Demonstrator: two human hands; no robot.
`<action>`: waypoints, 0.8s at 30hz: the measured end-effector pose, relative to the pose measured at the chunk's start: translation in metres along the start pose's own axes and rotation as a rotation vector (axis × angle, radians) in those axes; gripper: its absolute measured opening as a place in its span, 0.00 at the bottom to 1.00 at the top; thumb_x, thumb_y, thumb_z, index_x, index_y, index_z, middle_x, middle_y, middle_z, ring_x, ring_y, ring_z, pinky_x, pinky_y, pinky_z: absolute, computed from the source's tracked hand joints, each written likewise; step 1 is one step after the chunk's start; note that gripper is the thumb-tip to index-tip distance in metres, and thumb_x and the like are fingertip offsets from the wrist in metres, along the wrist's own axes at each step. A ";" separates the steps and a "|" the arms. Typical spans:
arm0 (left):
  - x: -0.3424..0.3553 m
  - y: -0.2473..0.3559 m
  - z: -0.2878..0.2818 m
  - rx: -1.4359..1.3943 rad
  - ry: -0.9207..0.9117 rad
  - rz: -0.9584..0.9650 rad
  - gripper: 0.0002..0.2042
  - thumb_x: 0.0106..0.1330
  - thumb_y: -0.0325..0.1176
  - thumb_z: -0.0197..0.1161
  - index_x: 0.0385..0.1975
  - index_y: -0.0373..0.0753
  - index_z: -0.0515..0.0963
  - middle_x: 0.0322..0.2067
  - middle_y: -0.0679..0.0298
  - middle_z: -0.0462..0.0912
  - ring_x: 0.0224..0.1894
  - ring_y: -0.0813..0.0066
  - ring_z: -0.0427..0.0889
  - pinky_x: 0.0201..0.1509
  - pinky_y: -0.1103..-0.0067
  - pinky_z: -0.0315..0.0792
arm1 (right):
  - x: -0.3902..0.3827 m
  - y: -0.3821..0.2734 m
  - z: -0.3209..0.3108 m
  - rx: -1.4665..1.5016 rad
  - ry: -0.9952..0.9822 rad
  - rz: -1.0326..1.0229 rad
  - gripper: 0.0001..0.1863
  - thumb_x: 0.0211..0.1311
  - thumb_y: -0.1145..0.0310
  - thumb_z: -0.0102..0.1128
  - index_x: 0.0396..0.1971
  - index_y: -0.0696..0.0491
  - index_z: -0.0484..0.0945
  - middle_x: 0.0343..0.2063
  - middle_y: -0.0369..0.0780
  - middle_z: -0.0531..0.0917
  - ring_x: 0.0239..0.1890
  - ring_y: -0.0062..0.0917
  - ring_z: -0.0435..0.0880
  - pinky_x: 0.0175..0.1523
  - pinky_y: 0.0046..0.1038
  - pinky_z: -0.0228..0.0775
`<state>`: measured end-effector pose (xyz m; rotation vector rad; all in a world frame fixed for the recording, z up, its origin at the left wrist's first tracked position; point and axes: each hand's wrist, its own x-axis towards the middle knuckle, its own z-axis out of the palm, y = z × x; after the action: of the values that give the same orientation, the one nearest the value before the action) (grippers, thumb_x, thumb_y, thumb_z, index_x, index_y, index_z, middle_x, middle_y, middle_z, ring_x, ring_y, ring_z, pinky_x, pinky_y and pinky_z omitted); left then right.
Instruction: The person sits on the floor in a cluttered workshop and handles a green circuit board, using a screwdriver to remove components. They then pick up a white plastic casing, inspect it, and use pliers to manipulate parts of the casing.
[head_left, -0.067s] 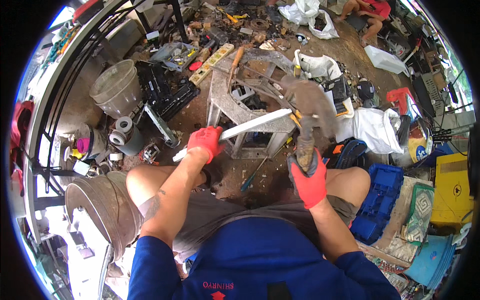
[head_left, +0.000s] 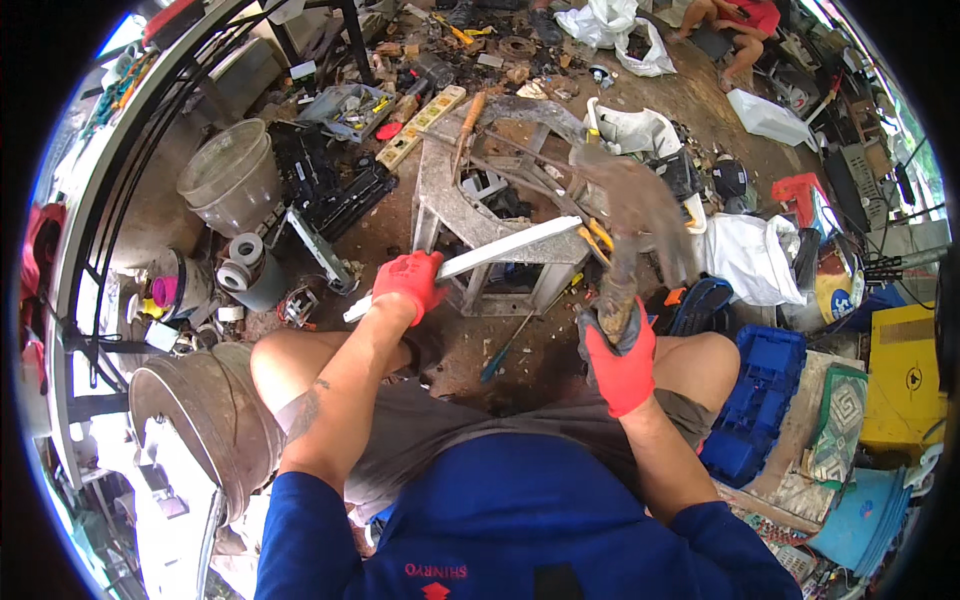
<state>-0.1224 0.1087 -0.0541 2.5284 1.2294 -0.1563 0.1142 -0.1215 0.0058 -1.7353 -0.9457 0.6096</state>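
Observation:
My left hand point(head_left: 408, 285), in a red glove, is closed on a long white strip point(head_left: 508, 239) that lies slantwise across a worn grey metal stand point(head_left: 442, 205). My right hand point(head_left: 618, 355), in a red and grey glove, grips the worn handle of a hammer-like tool point(head_left: 620, 285). The tool's dark head is raised over the right side of the stand and smeared by motion. A wooden-handled tool point(head_left: 470, 125) lies on the stand. A screwdriver point(head_left: 497, 360) lies on the floor between my legs.
Buckets point(head_left: 228, 165) and black parts point(head_left: 330, 200) lie at left. White sacks point(head_left: 750, 258), a blue plastic case point(head_left: 750, 400) and a yellow box point(head_left: 895, 370) are at right. Scrap covers much of the floor behind the stand. Another person point(head_left: 745, 35) sits at the far upper right.
The tool's head in my right hand has swung a little to the right and looks more blurred. My left hand and the white strip are almost unmoved.

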 end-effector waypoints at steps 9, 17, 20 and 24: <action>0.007 -0.003 -0.012 0.031 -0.003 0.009 0.21 0.57 0.46 0.67 0.48 0.44 0.77 0.45 0.55 0.82 0.50 0.53 0.81 0.53 0.63 0.75 | 0.026 0.046 0.021 -0.212 0.012 -0.049 0.31 0.54 0.64 0.72 0.55 0.61 0.72 0.40 0.50 0.86 0.44 0.39 0.86 0.51 0.36 0.76; 0.007 -0.003 -0.012 0.026 -0.011 0.006 0.21 0.57 0.45 0.68 0.49 0.44 0.77 0.44 0.54 0.82 0.49 0.54 0.81 0.53 0.63 0.75 | 0.035 0.038 0.021 -0.404 0.138 0.148 0.30 0.54 0.63 0.70 0.56 0.61 0.73 0.43 0.52 0.84 0.47 0.42 0.85 0.52 0.36 0.75; 0.009 -0.004 -0.017 0.063 -0.006 0.015 0.22 0.57 0.46 0.68 0.50 0.45 0.77 0.45 0.55 0.82 0.49 0.54 0.81 0.53 0.63 0.75 | 0.042 0.047 0.014 -0.342 0.094 0.158 0.29 0.55 0.62 0.70 0.55 0.60 0.73 0.44 0.52 0.84 0.49 0.43 0.84 0.53 0.37 0.74; 0.005 -0.004 -0.012 0.058 -0.017 0.005 0.22 0.57 0.45 0.68 0.50 0.45 0.77 0.45 0.55 0.81 0.49 0.54 0.81 0.53 0.63 0.75 | 0.037 0.056 0.011 -0.230 0.118 -0.005 0.27 0.55 0.63 0.69 0.53 0.58 0.74 0.44 0.53 0.84 0.49 0.45 0.83 0.53 0.39 0.74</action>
<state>-0.1230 0.1184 -0.0445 2.5734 1.2297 -0.2146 0.1441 -0.0944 -0.0492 -1.9492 -0.9667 0.4015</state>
